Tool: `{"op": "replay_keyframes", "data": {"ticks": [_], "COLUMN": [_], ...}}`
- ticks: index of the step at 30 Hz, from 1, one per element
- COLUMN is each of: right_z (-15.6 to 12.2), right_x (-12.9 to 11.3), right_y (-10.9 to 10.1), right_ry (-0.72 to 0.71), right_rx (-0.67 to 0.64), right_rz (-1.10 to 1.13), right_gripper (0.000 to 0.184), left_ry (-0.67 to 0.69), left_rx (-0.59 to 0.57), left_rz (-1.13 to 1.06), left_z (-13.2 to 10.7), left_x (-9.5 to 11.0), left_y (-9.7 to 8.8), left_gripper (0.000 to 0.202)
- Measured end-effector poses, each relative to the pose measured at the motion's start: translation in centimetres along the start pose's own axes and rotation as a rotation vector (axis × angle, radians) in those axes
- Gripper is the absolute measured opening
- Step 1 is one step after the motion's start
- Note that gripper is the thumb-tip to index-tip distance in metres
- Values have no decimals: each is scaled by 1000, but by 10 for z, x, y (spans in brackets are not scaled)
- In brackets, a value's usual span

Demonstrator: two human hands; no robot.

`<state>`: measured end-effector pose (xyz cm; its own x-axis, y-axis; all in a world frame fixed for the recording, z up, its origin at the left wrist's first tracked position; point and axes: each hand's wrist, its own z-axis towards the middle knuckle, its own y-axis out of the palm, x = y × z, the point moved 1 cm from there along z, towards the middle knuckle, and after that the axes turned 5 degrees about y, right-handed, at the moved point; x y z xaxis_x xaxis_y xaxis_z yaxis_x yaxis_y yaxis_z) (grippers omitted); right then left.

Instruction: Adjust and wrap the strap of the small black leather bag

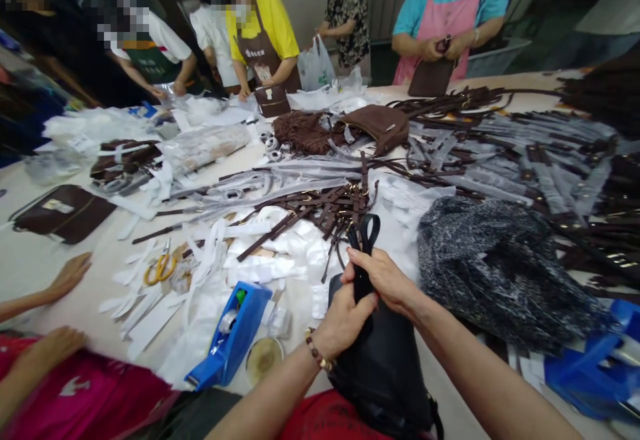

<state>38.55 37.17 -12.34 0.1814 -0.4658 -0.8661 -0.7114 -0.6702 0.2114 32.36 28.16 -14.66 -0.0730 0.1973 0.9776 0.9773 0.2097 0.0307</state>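
A black handbag [383,353] lies at the table's near edge, right in front of me. Its looped black strap [369,230] stands up between my two hands. My left hand [345,317], with a beaded bracelet at the wrist, is closed around the lower part of the strap. Higher up, my right hand [385,280] pinches the same strap near its loop. Just beyond my hands lies a pile of brown straps with gold buckles [330,207]. To the right rests a crumpled black-and-white knitted cloth [490,267].
A blue tape dispenser [233,337] and a small round tub [265,360] stand to my left, with yellow-handled scissors [161,267] farther out. Another blue dispenser [590,360] is at right. Wrapped straps [500,153] cover the far right. A co-worker's hands [55,343] rest at left; several people stand opposite.
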Motion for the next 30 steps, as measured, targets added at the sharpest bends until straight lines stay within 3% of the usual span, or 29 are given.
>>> {"op": "replay_keyframes", "data": {"ticks": [3,8,15,18,25,30], "right_z": [1,3,1,0,-1,5], "right_x": [-2,0,-2,-1,5,13], "right_y": [-4,-11,-11,-11,-11,-6], "right_ry": [16,-4,11,28,28,117], "right_rx": [-13,3,39,48,114,122], "right_rz": [-2,-33,-27,-32,-141,-63], "right_gripper": [41,41,41,40,45,46], "left_ry": [0,18,58,24,-57,-23], "left_rx": [-10,72,120,141,193,65], "left_rz": [52,118,234,247,109,-236], "left_z": [-1,-2,0,2,2,18], "left_x": [-2,2,4,3,-2,-23], "left_y": [-1,2,1,0,5,13], "left_gripper": [17,16,23,14,11,25]}}
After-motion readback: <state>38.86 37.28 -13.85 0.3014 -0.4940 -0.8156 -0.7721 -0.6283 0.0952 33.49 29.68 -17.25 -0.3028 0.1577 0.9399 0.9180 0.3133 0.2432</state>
